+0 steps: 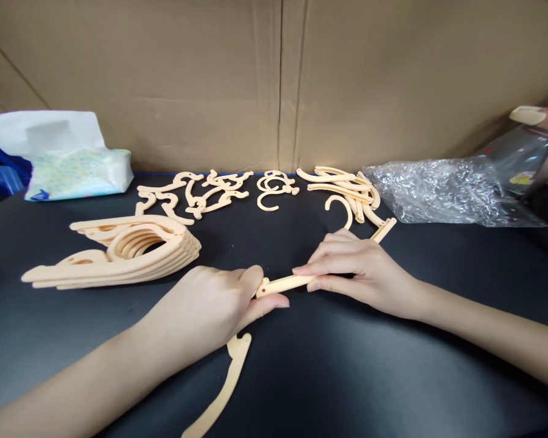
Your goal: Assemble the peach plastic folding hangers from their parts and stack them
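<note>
My left hand (212,307) is closed around a cream plastic hanger piece; its curved arm (223,389) sticks out below my wrist toward the front edge. My right hand (354,271) pinches a second straight cream bar (285,283), whose far end (384,229) shows past my knuckles. The two pieces meet between my thumbs. A stack of assembled cream hangers (128,252) lies to the left of my left hand.
Loose hook parts (274,188) and curved arm parts (347,188) lie at the back of the black table (393,377). A crumpled clear plastic bag (442,191) sits at right, a tissue pack (75,173) at left. A cardboard wall (278,79) closes the back.
</note>
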Motion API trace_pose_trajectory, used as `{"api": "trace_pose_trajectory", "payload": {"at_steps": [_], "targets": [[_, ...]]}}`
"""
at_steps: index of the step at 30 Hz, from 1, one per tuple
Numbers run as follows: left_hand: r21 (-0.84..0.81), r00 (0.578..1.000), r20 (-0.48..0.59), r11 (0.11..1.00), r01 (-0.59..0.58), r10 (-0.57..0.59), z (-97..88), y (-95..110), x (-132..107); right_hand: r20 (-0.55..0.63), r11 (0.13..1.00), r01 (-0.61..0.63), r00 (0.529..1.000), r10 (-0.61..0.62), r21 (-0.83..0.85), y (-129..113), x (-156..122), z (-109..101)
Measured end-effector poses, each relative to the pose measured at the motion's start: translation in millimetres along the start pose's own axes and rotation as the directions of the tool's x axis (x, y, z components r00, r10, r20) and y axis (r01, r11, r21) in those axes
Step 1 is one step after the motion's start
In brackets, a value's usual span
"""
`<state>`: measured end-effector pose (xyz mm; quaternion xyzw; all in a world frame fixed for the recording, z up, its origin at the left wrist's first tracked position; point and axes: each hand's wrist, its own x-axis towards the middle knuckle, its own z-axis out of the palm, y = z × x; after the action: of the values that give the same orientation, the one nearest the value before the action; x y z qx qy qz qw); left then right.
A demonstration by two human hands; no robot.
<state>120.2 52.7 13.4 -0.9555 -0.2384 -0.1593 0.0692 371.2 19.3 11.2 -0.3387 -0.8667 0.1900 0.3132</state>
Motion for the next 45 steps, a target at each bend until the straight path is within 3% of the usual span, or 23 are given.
{"api": "trace_pose_trajectory", "payload": {"at_steps": [5,16,22,30,37,45], "targets": [[0.075,1.0,-0.016,0.997,-0.003,0.004,2.8,-2,-2,-0.011,1.0,-0.016,1.0,0.016,-0.01,-2,1,-1],[0.213,0.992,-0.081,0.974,-0.076,0.095,-9.4,0,1,0.019,0.999,-0.049,0.999,0.049,0.012,-2,1,0],[0.355,0.985,-0.123,0.932,-0.07,0.12,-11.0,4,1,0.044,0.996,-0.085,0.996,0.083,0.039,-3,0,-2],[0.4,0.987,-0.128,0.916,-0.034,0.093,-16.3,3,3,0.047,0.987,-0.133,0.991,0.129,0.092,-4,0,-2],[0.248,0.992,-0.12,0.969,-0.012,0.043,-22.1,1,1,-0.037,0.996,-0.083,0.996,0.084,0.021,-3,1,-2],[-0.159,0.997,-0.049,0.985,-0.062,0.055,-26.6,-5,3,-0.074,0.994,-0.109,0.991,0.109,0.01,-4,3,-3]]}}
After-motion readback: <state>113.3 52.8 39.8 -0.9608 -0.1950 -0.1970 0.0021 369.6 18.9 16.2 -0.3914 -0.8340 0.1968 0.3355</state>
